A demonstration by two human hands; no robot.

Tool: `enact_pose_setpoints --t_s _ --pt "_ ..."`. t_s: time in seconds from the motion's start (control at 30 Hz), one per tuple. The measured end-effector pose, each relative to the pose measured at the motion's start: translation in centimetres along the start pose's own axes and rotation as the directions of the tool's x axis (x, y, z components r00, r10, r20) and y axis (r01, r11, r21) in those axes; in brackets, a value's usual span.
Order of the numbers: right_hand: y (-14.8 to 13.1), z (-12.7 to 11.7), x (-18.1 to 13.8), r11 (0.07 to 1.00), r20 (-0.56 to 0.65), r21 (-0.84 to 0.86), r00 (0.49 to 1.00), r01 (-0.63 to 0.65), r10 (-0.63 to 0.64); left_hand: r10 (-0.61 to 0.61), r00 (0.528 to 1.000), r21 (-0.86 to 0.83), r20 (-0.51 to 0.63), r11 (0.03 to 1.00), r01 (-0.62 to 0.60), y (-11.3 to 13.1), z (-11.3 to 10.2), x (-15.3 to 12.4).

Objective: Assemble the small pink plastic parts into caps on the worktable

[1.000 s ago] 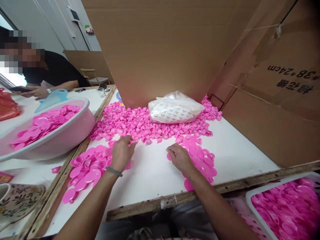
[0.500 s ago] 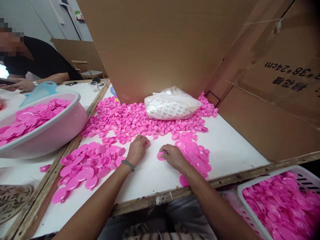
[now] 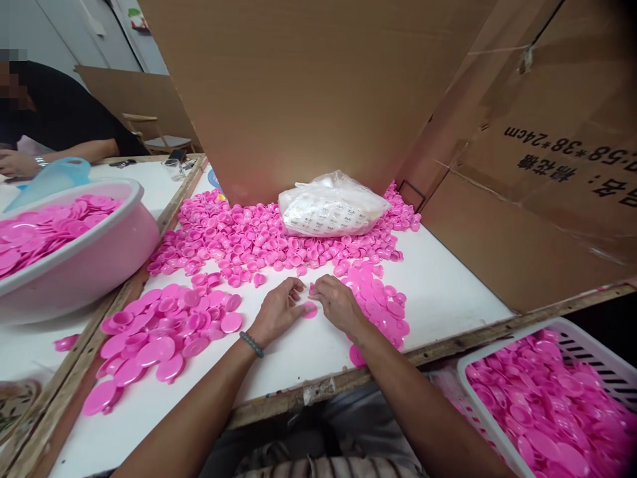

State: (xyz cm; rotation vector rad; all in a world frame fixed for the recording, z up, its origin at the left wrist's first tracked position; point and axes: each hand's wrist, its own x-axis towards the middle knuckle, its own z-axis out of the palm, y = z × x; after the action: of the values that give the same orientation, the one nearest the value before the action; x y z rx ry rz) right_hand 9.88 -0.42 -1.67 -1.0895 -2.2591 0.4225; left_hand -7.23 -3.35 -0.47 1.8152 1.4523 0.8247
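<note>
My left hand (image 3: 279, 309), with a beaded bracelet on its wrist, has its fingers and thumb apart. Its thumb tip touches the edge of a flat pink plastic saucer (image 3: 310, 311). Close by on the right, my right hand (image 3: 337, 303) pinches a small pink cup (image 3: 312, 289), mostly hidden by the fingers. Left of my hands lies a loose heap of pink saucers and cups (image 3: 159, 350). To the right, flat saucers (image 3: 379, 305) overlap in a pile. Many small toy cups (image 3: 223, 232) spread across the back of the white table (image 3: 279, 368).
A white-labelled plastic bag (image 3: 331, 209) rests on the cups before tall cardboard (image 3: 318, 99). A tub (image 3: 134, 232) of pink discs stands left, a basket (image 3: 470, 372) of pink pieces lower right. A wooden edge (image 3: 279, 405) borders the table. Another person (image 3: 74, 119) sits far left.
My hands have come together. The small cup has passed from the left hand's fingers to the right's, and the saucer from the right hand to beside my left thumb. The view has shifted slightly right.
</note>
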Motion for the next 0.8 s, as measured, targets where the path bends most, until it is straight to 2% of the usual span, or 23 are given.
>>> enact_pose_setpoints --t_s 0.1,0.17,0.33,0.6,0.8 --pt "-0.2 -0.5 -0.1 1.000 -0.031 0.009 1.000 0.002 -0.002 0.018 1.000 0.128 0.022 0.992 -0.020 -0.4 0.4 -0.5" --pt "-0.3 -0.7 -0.2 1.000 -0.003 0.003 1.000 0.026 -0.026 0.028 0.999 0.160 0.018 0.987 -0.031 -0.7 0.7 -0.5" --pt "-0.5 -0.4 -0.3 0.991 0.124 -0.045 0.985 0.130 -0.123 0.070 0.997 0.174 -0.029 0.983 -0.063 -1.0 1.2 -0.3" --pt "-1.1 0.2 -0.3 0.922 0.243 -0.339 0.964 0.189 -0.108 0.086 0.996 0.181 -0.030 0.980 -0.079 -1.2 1.4 -0.3" --pt "-1.8 0.0 -0.2 0.896 0.285 -0.369 0.947 0.248 -0.145 0.077 0.997 0.151 -0.015 0.986 -0.074 -1.5 1.2 -0.1"
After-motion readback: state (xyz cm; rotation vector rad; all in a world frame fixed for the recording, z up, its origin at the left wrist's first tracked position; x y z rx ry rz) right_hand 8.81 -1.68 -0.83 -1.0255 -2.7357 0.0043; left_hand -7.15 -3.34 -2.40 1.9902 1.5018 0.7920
